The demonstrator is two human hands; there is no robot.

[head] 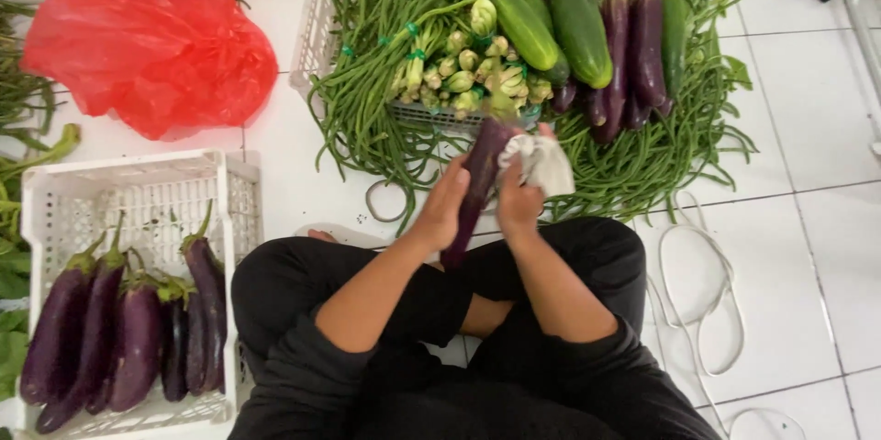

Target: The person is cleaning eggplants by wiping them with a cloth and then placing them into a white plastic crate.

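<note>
At the centre of the frame an eggplant (477, 185) is being gripped by the left hand (443, 209) around its middle, while a white cloth (543, 163) is being clenched against its upper end by the right hand (517, 204). The glossy skin may be slipping under the wiping; if dropped, the eggplant is likely landing on the tiled floor (808, 247), not in the crate (147, 183) at lower left.
</note>
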